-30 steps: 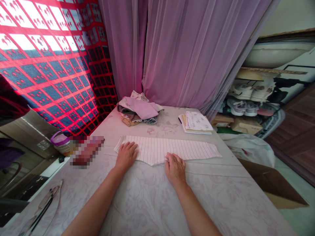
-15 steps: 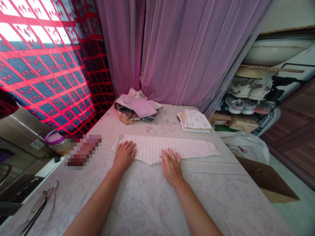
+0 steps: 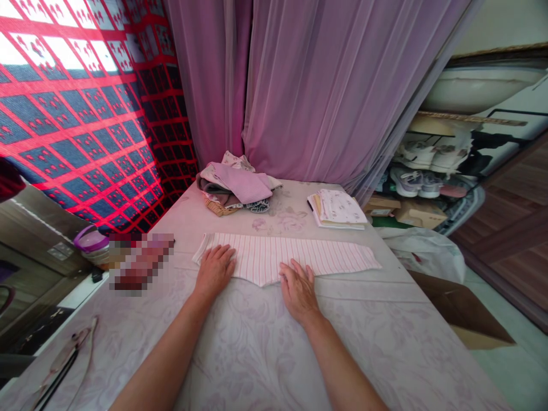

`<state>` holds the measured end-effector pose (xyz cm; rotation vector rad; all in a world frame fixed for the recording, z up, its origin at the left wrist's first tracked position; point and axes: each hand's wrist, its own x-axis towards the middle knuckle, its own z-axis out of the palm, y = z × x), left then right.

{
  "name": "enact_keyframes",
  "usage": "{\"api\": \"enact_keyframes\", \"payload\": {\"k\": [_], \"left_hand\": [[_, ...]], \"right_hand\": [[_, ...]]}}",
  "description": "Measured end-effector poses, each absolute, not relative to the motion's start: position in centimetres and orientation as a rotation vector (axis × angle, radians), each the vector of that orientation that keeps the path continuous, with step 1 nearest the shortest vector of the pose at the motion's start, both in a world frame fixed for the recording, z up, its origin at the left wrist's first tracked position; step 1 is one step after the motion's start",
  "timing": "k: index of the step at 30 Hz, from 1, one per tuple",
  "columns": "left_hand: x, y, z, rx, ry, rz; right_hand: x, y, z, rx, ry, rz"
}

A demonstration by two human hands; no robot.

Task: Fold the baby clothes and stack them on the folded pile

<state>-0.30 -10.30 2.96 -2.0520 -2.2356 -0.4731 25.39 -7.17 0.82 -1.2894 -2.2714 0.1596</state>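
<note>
A pair of pink-and-white striped trousers (image 3: 299, 256), folded lengthwise with one leg over the other, lies flat across the table (image 3: 257, 348). The waistband end points left and the cuffs point right. My left hand (image 3: 216, 268) rests open on the waist end, fingers stretched over the fabric. Near the middle, by the crotch point, my right hand (image 3: 298, 290) lies open with its fingertips on the lower edge of the cloth. Neither hand grips anything.
Behind the trousers sits a loose pile of clothes (image 3: 240, 182). A neat folded stack (image 3: 340, 210) stands at the back right. Eyeglasses (image 3: 68, 354) lie front left, near a blurred-out reddish object (image 3: 143, 265). Beyond the right edge is a cardboard box (image 3: 462, 311).
The view has shifted very slightly. Both hands stay in the same places on the trousers, and the fabric looks unchanged.
</note>
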Motion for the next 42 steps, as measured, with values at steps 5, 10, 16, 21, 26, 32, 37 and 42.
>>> {"api": "enact_keyframes", "payload": {"k": [5, 10, 16, 21, 26, 32, 37, 42], "left_hand": [[-0.3, -10.3, 3.0, -2.053, -2.251, -0.456], [-0.3, -10.3, 3.1, -2.059, -2.256, -0.456], [-0.4, -10.3, 2.9, -2.060, -2.241, -0.478], [-0.4, -10.3, 2.7, -2.052, -2.218, -0.502], [-0.5, -10.2, 2.7, -2.057, -2.222, -0.507], [-0.5, -10.2, 2.7, -2.058, -2.237, -0.497], [-0.5, -10.2, 2.7, -2.057, -2.229, -0.506], [-0.5, -10.2, 2.8, -2.052, -2.236, -0.526]], "right_hand": [[25.3, -6.5, 0.3, -1.441, -2.176, 0.109], [25.4, -6.4, 0.2, -1.432, -2.163, 0.116], [25.7, -7.3, 0.8, -1.253, -2.130, 0.123], [25.9, -7.7, 1.3, -1.211, -2.179, 0.139], [26.9, -6.9, 1.1, -1.362, -2.041, 0.022], [27.0, -7.2, 1.2, -1.165, -2.141, 0.128], [26.7, -7.3, 1.5, -1.215, -2.132, 0.200], [26.9, -7.2, 1.5, -1.228, -2.070, 0.224]]}}
